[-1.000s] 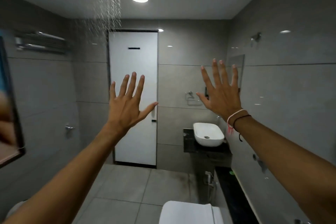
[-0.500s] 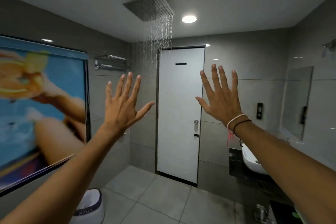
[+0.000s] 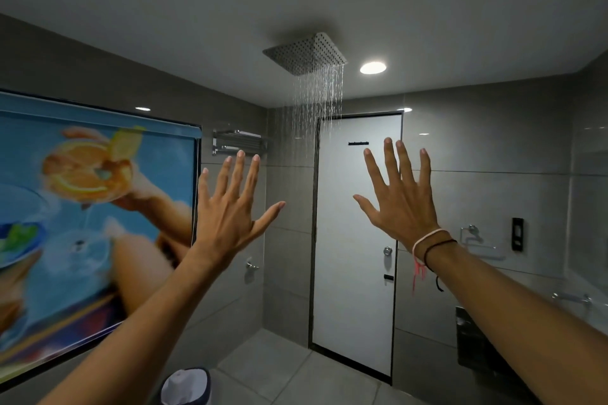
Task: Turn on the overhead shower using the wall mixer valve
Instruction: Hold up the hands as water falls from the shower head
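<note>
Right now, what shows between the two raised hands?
In the head view, between the left hand and right hand shows a strip of grey tiled wall and the closed white door. Water falls from the overhead shower above that gap.

The blue roller blind printed with an orange drink (image 3: 95,223) is cut off by the left edge and blurred. Right of the white door (image 3: 357,240), the dark stone bench (image 3: 477,345) runs behind the right forearm, its top hidden. The small chrome wall valve (image 3: 251,265) left of the door is too small to read. The white-lined dark bin (image 3: 186,386) is cropped at the bottom.
</note>
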A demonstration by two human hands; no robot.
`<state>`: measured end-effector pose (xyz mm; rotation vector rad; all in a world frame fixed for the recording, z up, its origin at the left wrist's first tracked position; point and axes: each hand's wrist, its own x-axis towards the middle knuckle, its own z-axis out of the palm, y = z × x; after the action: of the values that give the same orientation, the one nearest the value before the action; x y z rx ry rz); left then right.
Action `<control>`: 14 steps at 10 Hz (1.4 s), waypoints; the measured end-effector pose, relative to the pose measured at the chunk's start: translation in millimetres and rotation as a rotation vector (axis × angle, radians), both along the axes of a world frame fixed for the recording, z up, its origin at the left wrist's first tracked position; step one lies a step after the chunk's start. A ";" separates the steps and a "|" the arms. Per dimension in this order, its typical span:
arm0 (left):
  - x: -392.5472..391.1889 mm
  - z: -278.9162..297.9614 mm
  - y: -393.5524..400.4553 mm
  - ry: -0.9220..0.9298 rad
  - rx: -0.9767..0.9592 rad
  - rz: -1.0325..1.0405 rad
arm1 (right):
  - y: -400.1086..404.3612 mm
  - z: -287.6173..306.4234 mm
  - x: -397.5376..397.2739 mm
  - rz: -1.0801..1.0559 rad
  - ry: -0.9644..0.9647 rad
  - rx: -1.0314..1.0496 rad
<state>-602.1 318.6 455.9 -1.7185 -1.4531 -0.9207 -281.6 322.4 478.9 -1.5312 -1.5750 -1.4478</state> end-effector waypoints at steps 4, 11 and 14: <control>-1.3 1.8 -0.7 0.001 0.006 -0.002 | -1.8 2.8 -5.1 0.021 0.029 0.004; 1.1 -7.7 9.0 -0.011 -0.018 -0.023 | 6.5 -8.2 -2.9 0.004 0.042 -0.004; 2.7 -8.0 13.1 -0.004 -0.034 -0.010 | 6.6 -9.9 0.4 -0.004 0.048 -0.019</control>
<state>-599.4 331.7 447.9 -1.7510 -1.4720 -0.9093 -281.3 329.0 469.0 -1.5698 -1.5624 -1.3914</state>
